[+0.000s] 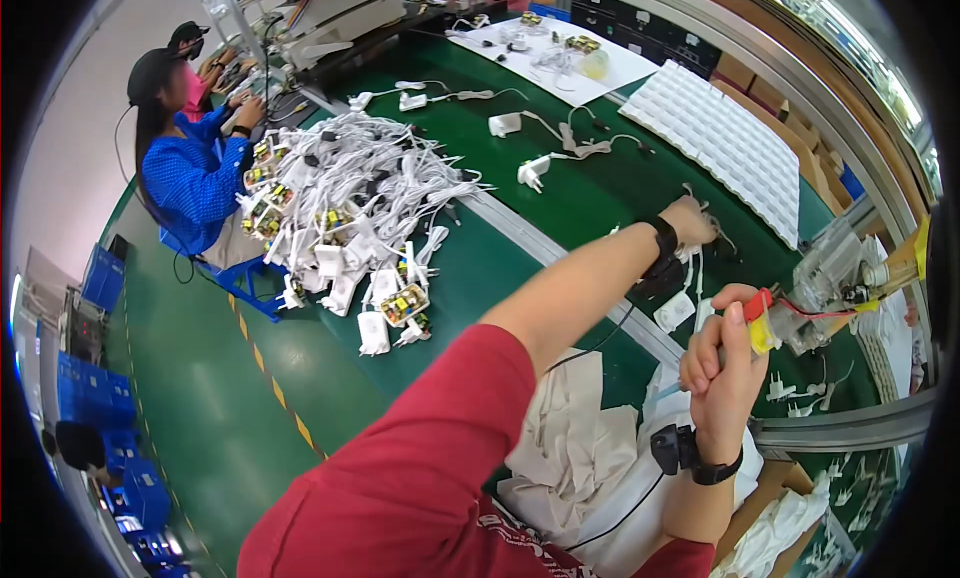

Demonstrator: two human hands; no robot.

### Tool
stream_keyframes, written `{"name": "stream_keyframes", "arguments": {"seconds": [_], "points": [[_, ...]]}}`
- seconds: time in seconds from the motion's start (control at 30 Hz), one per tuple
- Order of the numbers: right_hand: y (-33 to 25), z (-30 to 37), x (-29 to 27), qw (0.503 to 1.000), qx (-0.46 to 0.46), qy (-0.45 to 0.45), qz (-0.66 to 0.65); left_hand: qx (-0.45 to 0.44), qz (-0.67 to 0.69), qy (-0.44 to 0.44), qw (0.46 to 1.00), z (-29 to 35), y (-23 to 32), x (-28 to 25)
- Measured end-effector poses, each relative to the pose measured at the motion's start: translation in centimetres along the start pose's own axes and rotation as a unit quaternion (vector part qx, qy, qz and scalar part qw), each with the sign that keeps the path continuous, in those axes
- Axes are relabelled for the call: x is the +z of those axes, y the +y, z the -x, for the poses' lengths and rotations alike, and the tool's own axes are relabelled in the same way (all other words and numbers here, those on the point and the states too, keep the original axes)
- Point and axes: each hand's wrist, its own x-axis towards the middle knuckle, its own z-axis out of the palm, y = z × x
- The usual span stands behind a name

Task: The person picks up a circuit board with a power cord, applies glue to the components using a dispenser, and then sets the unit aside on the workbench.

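My left hand (690, 223) reaches over the green work surface, its fingers closed round a thin cable. Close by my left wrist, a white plug-in charger (675, 312) lies with its white cable running up toward that hand. Nearer to me, my right hand (725, 353) is curled shut beside a red and yellow part (761, 323) on the clear fixture (825, 288). A slim pale-blue rod (669, 390) shows at the other side of this fist. What the fingers wrap round is mostly hidden by them.
A large heap of white chargers and cables (370, 178) lies at left, some with bare circuit boards. Loose chargers (535, 171) lie farther back. A white ridged tray (715, 143) and white sheet (555, 53) lie beyond. A person in blue (190, 168) sits at left. Cloth (570, 418) lies below.
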Motion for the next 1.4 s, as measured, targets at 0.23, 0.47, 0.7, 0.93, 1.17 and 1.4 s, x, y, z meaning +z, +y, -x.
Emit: {"name": "stream_keyframes", "arguments": {"seconds": [0.23,0.47,0.7,0.93,1.17,1.4], "points": [[0.7,0.0,0.4,1.0,-0.008,-0.018,0.0,0.083,0.423,0.069,0.9,11.0,-0.3,-7.3],[0.9,-0.1,0.2,1.0,-0.016,-0.013,0.0,0.126,0.502,0.127,0.846,23.8,-2.8,-16.6],[1.1,-0.3,0.4,0.999,-0.024,-0.026,-0.002,0.123,0.296,0.322,0.891,39.6,-4.7,-28.0],[0.9,-0.4,0.0,1.0,-0.021,-0.012,0.009,0.092,-0.119,0.493,0.857,45.3,-5.7,-39.5],[1.3,-0.4,0.4,1.0,-0.026,-0.016,0.007,-0.021,-0.331,0.329,0.884,35.4,-15.1,-42.7],[1.2,-0.6,0.4,1.0,-0.021,-0.013,-0.004,-0.151,-0.428,0.153,0.878,28.1,-22.7,-41.7]]}}
